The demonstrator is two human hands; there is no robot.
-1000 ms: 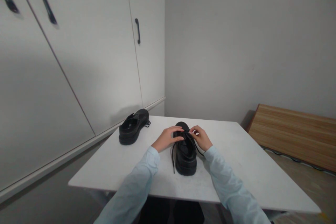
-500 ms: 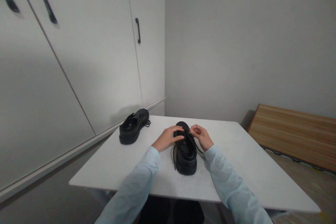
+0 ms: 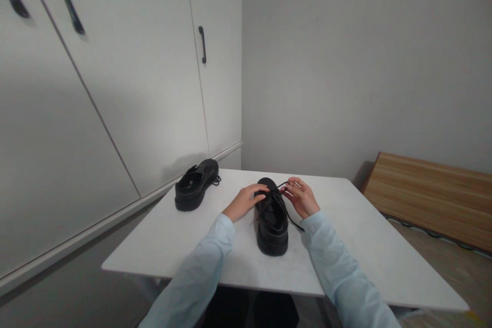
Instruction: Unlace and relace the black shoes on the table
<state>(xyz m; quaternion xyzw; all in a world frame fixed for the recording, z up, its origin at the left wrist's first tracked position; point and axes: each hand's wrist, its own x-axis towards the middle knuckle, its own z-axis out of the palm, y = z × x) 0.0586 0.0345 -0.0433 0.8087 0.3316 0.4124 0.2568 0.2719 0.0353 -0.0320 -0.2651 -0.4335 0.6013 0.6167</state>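
A black lace-up shoe (image 3: pixel 272 238) stands on the white table (image 3: pixel 346 256), heel towards me and toe pointing away. My left hand (image 3: pixel 246 201) reaches in from its left, with thumb and fingers closed on the front of the shoe by the lacing. On the right side, my right hand (image 3: pixel 302 197) pinches a black shoelace (image 3: pixel 283 184) that stretches from the lacing to its fingertips. Another length of lace hangs down the shoe's right side onto the tabletop.
A second black shoe (image 3: pixel 190 189) lies at the table's back left, its laces loose. White cabinets (image 3: pixel 154 87) with dark handles rise on the left. A wood-grained board (image 3: pixel 430 195) leans at the right, beyond the table.
My right hand has moved a little to the right, drawing the lace out from the lacing. The loose lace on the shoe's left side no longer hangs as before. My left hand has barely moved.
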